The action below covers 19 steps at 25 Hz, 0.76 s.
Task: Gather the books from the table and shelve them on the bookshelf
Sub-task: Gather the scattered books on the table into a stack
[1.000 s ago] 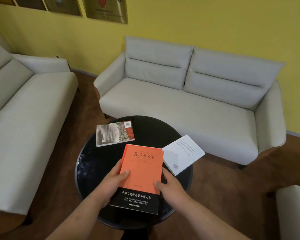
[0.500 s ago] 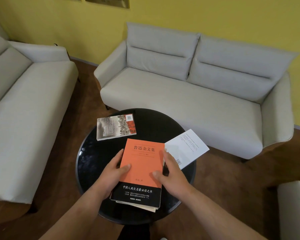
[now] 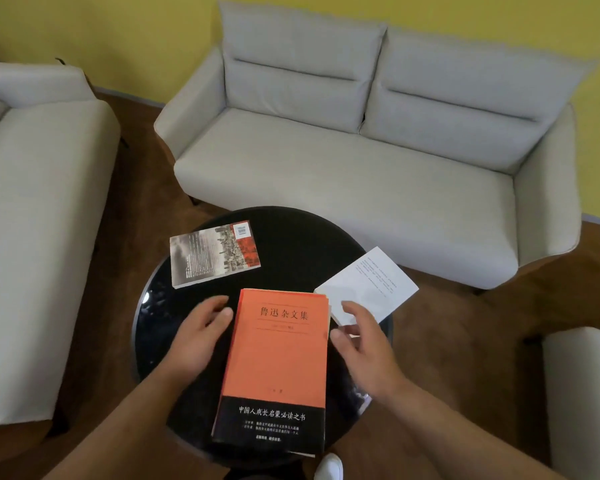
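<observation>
The left grip (image 3: 201, 336) and right grip (image 3: 364, 344) had released the orange book (image 3: 278, 355), which lay flat on the tabletop (image 3: 298, 237) between them, so that placement appeared complete. Both grips were spread, fingers relaxed, holding nothing. The white book (image 3: 371, 285) lay just beyond the right grip, probably next.

We note the round bench (image 3: 291, 244) as black and glossy, with small highlights near its rim. The orange book (image 3: 278, 351), white book (image 3: 371, 285) and grey-red book (image 3: 215, 252) show smooth paper covers, mostly matt. We log the sofa (image 3: 343, 174) as pale matt cloth and the floor (image 3: 465, 341) as dull brown wood.
</observation>
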Motion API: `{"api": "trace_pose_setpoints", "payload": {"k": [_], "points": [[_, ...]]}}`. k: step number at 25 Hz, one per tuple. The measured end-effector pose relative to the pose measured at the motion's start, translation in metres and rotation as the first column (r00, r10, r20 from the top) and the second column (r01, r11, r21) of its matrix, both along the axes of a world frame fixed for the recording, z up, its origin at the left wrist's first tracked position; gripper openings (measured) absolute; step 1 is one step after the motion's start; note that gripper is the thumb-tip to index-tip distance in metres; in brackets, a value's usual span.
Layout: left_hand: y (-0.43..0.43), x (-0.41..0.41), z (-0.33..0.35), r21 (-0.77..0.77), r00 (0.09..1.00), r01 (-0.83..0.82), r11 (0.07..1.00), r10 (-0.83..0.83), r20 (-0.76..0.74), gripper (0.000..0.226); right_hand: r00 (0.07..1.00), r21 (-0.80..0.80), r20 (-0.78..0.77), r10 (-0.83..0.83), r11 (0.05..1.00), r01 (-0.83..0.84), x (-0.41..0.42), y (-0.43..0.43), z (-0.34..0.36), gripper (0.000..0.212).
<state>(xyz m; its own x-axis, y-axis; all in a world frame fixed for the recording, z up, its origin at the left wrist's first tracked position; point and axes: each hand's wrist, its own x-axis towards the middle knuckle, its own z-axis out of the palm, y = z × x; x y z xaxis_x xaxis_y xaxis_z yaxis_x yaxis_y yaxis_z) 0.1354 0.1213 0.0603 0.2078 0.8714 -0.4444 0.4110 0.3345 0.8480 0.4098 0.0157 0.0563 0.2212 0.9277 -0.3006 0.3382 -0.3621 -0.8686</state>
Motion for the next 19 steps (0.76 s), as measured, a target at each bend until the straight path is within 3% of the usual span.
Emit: {"api": "trace_pose_setpoints", "payload": {"k": [2,3,6,8,10,14,15,16,19], "points": [[0.047,0.002,-0.012,0.040,0.996,-0.080,0.996,0.081,-0.036,0.043,0.967,-0.099,0.098,-0.233,0.965,0.243,0.016,0.022,-0.012,0.039],[0.070,0.005,-0.017,0.053,0.993,-0.074,0.996,0.078,-0.085,0.046,0.958,-0.177,0.162,-0.236,0.948,0.264,0.025,0.033,-0.020,0.042],[0.133,0.003,-0.054,0.026,0.919,0.081,0.996,-0.065,-0.388,0.067,0.922,-0.449,0.361,0.139,0.892,0.042,0.044,0.051,-0.058,0.069],[0.156,-0.005,-0.082,-0.035,0.781,0.278,0.960,-0.247,-0.573,0.075,0.822,-0.593,0.392,0.412,0.797,-0.116,0.048,0.049,-0.078,0.075],[0.162,-0.016,-0.107,-0.150,0.587,0.439,0.886,-0.409,-0.699,0.075,0.731,-0.668,0.394,0.557,0.720,-0.187,0.050,0.043,-0.088,0.072],[0.140,-0.015,-0.113,-0.261,0.256,0.539,0.801,-0.450,-0.855,0.069,0.671,-0.660,0.441,0.596,0.722,-0.208,0.057,0.025,-0.089,0.066],[0.127,-0.011,-0.108,-0.226,0.226,0.581,0.782,-0.422,-0.878,0.064,0.668,-0.641,0.455,0.589,0.738,-0.214,0.060,0.021,-0.087,0.063],[0.118,-0.010,-0.104,-0.178,0.233,0.617,0.766,-0.394,-0.889,0.057,0.677,-0.611,0.476,0.562,0.765,-0.205,0.062,0.020,-0.087,0.058],[0.112,-0.017,-0.098,0.080,0.536,0.486,0.870,-0.225,-0.814,0.038,0.794,-0.493,0.517,0.320,0.870,-0.030,0.062,0.026,-0.093,0.043]]}}
